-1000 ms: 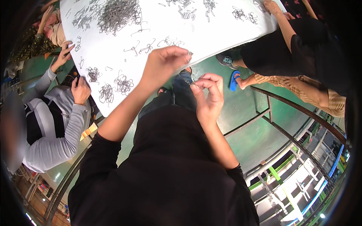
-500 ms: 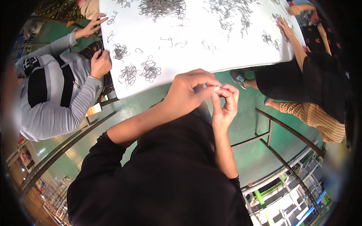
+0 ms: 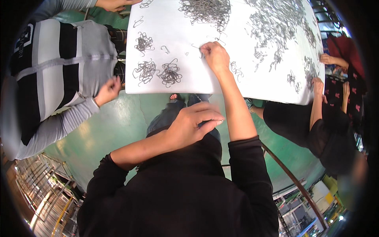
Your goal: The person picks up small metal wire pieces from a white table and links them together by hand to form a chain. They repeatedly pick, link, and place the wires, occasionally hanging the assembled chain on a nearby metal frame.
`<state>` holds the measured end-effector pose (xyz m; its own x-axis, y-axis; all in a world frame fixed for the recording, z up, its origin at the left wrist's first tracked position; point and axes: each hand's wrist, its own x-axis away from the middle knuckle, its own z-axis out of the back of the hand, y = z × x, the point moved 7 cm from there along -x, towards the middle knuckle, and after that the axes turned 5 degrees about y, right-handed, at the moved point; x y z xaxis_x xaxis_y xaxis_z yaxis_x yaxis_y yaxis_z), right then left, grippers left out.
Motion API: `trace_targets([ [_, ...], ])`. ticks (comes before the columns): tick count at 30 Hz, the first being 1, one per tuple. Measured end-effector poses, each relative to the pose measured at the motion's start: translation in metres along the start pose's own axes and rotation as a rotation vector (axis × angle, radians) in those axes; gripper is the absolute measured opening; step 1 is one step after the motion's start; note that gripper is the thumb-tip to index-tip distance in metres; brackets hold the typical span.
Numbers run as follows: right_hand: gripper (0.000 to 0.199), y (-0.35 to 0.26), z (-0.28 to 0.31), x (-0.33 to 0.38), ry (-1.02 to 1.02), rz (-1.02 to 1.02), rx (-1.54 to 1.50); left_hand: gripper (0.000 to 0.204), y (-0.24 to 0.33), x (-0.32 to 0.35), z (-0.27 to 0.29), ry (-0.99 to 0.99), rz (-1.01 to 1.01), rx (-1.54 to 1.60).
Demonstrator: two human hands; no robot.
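Loose wire hooks (image 3: 197,46) near the white tabletop's (image 3: 252,85) middle are pinched by the right hand (image 3: 214,56). The left hand (image 3: 195,124) is held off the near edge, fingers curled together; what is gripped cannot be told.

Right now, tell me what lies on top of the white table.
On the white table lie tangled wire-hook clusters and bigger piles. The right hand rests there, covering whatever sits beneath it.

No packages, labels, signs, screens visible.
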<state>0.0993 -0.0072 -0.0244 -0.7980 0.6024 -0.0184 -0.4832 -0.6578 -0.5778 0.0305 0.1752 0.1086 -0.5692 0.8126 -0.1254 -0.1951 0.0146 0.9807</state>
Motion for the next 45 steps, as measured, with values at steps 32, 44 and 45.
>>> trace_targets([
  [32, 0.005, -0.007, 0.155, 0.212, 0.408, -0.409, -1.346, 0.021, 0.007, -0.032, -0.046, -0.084, -0.122, 0.019],
  [44, 0.006, 0.023, 0.182, 0.219, 0.763, -0.194, -0.959, 0.029, -0.029, -0.073, -0.094, -0.081, -0.276, 0.023],
  [45, 0.007, 0.024, 0.184, 0.220, 0.757, -0.186, -0.923, 0.024, -0.047, -0.090, -0.097, -0.061, -0.266, -0.040],
])
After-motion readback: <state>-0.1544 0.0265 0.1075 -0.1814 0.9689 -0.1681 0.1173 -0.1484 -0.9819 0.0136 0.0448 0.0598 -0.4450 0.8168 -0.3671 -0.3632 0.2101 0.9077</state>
